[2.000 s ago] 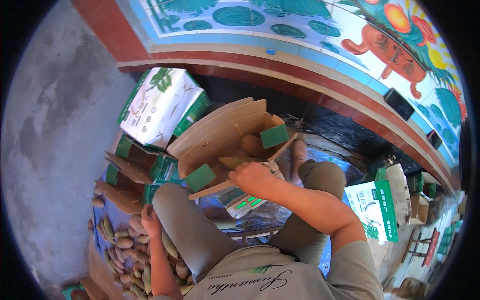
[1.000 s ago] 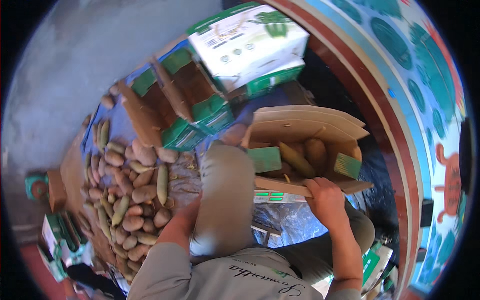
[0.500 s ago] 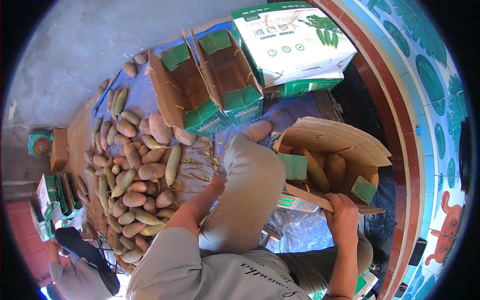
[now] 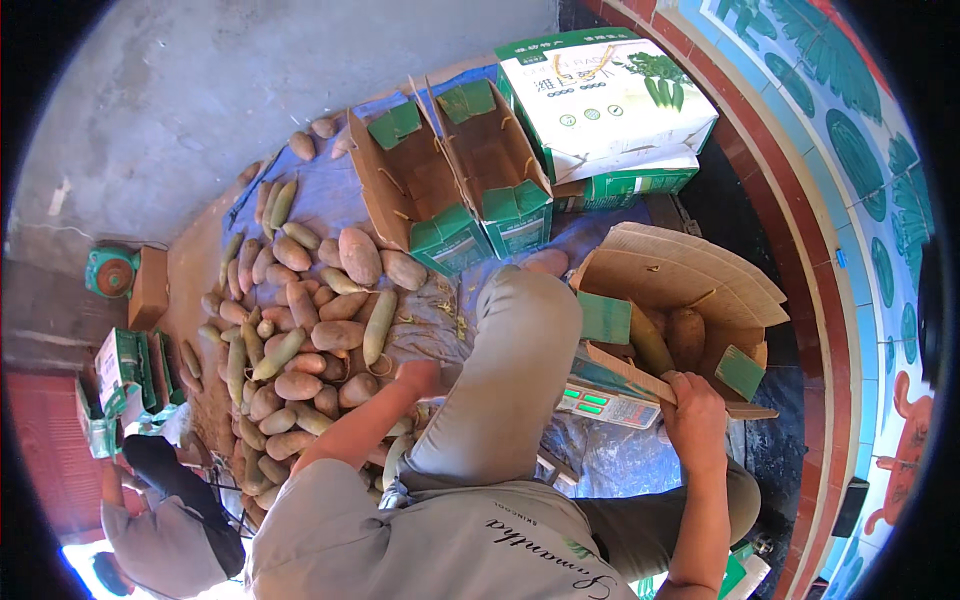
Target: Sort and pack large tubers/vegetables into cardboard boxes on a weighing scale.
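Note:
My right hand (image 4: 694,412) grips the near edge of an open cardboard box (image 4: 690,262), fingers curled over the rim. Inside lie a long green radish (image 4: 650,340) and a rounder brownish root (image 4: 686,338). The box sits on a scale (image 4: 608,405) whose green-lit display shows along its near side. My left hand (image 4: 424,378) is beside my bent knee, close to the heap of produce; its fingers are mostly hidden behind the leg, so I cannot see whether they hold anything. Nearest to it is a pale green radish (image 4: 379,328) at the heap's edge.
The heap mixes green radishes and reddish-brown roots (image 4: 298,386) on a blue sheet (image 4: 325,190). Two open boxes (image 4: 410,150) stand side by side beyond it, next to a white-and-green closed box (image 4: 605,105). Another person (image 4: 165,535) is at lower left. A tiled wall curves along the right.
The view has shifted slightly, moving the heap rightward in the picture. My left hand has drawn back a little toward the heap. My right hand keeps its grip on the box.

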{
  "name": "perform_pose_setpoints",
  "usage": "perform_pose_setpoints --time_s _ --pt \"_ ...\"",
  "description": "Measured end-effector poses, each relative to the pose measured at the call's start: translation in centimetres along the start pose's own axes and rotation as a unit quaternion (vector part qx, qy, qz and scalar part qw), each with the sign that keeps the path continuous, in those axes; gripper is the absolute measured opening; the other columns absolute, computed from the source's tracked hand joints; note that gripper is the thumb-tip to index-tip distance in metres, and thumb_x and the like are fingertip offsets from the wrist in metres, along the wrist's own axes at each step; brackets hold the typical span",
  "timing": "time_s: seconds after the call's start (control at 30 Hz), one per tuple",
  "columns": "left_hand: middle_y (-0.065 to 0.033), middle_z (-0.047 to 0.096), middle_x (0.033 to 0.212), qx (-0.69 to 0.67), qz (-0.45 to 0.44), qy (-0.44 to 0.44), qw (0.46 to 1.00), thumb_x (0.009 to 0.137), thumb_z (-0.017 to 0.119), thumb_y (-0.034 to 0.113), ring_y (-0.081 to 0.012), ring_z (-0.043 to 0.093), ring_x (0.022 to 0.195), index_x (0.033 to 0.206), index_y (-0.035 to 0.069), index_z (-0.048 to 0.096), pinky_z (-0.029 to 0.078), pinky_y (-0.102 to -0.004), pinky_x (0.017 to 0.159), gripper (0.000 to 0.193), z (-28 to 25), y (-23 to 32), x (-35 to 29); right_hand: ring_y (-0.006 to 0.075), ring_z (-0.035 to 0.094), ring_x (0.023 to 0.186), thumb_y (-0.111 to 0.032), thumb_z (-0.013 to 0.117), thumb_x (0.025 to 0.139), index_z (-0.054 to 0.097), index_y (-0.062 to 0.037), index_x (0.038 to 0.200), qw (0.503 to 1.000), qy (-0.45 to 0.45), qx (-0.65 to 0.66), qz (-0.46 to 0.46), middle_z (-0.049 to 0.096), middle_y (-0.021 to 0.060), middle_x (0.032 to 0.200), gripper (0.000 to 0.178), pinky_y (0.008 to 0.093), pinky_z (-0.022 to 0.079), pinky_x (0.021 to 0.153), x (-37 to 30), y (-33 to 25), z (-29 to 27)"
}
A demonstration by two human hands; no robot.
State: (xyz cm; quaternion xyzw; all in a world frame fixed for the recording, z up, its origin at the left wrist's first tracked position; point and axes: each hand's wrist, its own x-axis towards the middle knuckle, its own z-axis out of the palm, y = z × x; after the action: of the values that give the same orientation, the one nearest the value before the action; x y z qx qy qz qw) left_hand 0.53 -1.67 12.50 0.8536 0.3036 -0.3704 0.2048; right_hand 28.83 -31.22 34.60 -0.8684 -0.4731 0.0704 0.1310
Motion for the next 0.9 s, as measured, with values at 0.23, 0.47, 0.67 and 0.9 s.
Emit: perform_pose_setpoints --time_s 0.23,0.47,0.67,0.9 --pt "-0.0216 0.064 0.094 -0.133 -0.134 0.167 0.968 0.066 0.067 0.061 -0.0338 0.063 0.09 0.099 0.003 0.062 0.049 -0.0433 0.079 0.067 -5.8 -1.5 -5.9 0.032 0.057 0.08 -0.006 0.065 0.067 0.057 -0.005 0.09 1.0 -0.001 -0.008 0.003 0.057 0.0129 0.081 0.024 0.0418 0.047 0.07 -1.5 0.7 0.5" --pt "-0.0235 0.063 0.082 -0.22 -0.031 0.44 0.87 0.067 0.074 0.041 -0.0354 0.063 0.08 0.091 0.0 0.06 0.048 -0.0414 0.068 0.05 -16.4 3.0 -13.5 0.0271 0.059 0.077 -0.01 0.059 0.072 0.053 -0.0055 0.08 0.995 0.023 -0.077 -0.064 0.056 0.0108 0.076 0.011 0.0371 0.048 0.066 -1.8 1.1 1.9" --pt "-0.0172 0.063 0.083 -0.194 0.181 0.488 0.832 0.063 0.078 0.027 -0.0317 0.062 0.078 0.095 0.002 0.06 0.048 -0.0377 0.07 0.044 -23.3 11.7 -18.1 0.0258 0.06 0.075 -0.012 0.056 0.076 0.054 -0.0064 0.079 0.992 0.038 -0.099 -0.066 0.057 0.0098 0.075 0.007 0.0364 0.048 0.065 -2.3 1.5 2.7" --pt "-0.0141 0.062 0.086 0.001 0.39 0.386 0.836 0.059 0.077 0.038 -0.0335 0.06 0.083 0.096 0.005 0.061 0.047 -0.0421 0.073 0.052 -24.2 22.4 -14.8 0.0261 0.06 0.078 -0.016 0.059 0.076 0.055 -0.0066 0.082 0.994 0.039 -0.074 -0.064 0.059 0.0102 0.078 0.012 0.0367 0.049 0.066 -2.8 1.5 2.7"
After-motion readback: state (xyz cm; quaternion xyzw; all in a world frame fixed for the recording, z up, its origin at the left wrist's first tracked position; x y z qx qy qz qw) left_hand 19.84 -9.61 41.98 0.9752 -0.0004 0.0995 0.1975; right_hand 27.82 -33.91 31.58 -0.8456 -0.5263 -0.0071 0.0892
